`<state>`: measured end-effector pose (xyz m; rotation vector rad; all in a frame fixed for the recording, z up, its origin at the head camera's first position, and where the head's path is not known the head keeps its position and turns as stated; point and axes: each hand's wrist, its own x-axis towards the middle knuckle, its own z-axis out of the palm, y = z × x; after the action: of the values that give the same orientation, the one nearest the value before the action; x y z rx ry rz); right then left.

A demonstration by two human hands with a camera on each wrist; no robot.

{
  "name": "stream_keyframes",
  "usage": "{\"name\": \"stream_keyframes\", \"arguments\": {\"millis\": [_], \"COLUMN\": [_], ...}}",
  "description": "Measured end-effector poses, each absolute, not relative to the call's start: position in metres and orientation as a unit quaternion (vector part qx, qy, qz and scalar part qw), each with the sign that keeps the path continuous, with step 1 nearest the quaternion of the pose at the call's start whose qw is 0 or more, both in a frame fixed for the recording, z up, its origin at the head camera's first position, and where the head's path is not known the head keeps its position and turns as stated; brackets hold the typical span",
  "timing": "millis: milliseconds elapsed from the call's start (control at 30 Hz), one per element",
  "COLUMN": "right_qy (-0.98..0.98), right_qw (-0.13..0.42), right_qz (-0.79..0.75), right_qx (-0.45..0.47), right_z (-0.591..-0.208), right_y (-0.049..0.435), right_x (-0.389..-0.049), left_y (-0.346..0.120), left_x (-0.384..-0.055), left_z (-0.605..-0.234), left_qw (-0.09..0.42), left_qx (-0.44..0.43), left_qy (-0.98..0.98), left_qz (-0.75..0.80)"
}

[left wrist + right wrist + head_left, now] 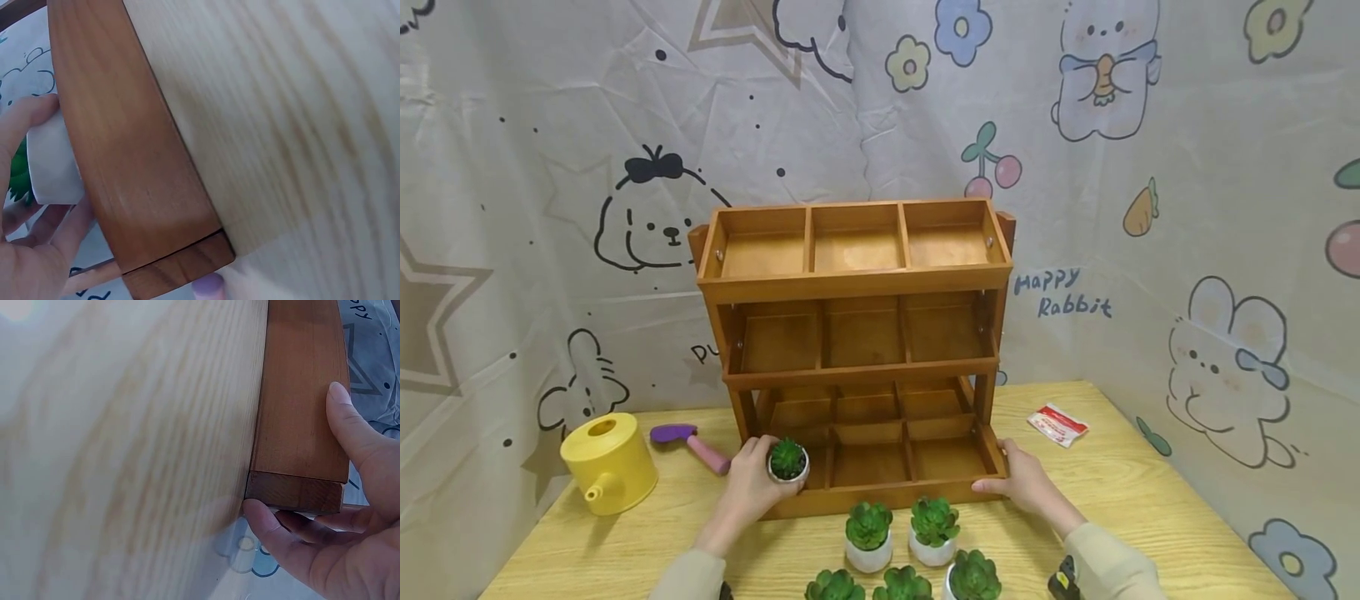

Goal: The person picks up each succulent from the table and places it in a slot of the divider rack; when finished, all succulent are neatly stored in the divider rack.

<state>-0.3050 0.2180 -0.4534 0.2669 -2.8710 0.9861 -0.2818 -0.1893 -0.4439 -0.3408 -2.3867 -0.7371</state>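
- Head: looks forward and down over the surface (1150, 475) and whole wooden shelf (853, 285).
- Left wrist: close, tilted, facing the wooden shelf's left front corner; shares left hand (751, 477) with head.
- Right wrist: close, on the right front corner; shares right hand (1024, 482) with head.

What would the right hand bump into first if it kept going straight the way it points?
Most likely the wooden shelf: the right hand touches the right front corner of its bottom tier. Its exact heading in depth is hard to judge.
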Motion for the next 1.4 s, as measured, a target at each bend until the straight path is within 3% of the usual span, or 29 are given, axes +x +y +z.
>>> {"name": "stream_keyframes", "arguments": {"millis": [333,1400], "right_qy": [-0.941,-0.938], "right_qw": [0.041,0.062], "right_qz": [0.327,0.330], "right_qx": [0.080,0.085], "right_z": [-0.4520,-0.4522], "right_y": [0.2159,0.2149], "right_x": [-0.3027,-0.3032], "left_y": [-0.1927,-0.1967], "left_x": [-0.2847,-0.2910], "left_z": [-0.4487,-0.4542], "left_qw": [0.247,0.140], "left_qx": [-0.091,-0.030], "left_qy": [-0.921,-0.947], "left_qz": [-0.286,-0.287]}}
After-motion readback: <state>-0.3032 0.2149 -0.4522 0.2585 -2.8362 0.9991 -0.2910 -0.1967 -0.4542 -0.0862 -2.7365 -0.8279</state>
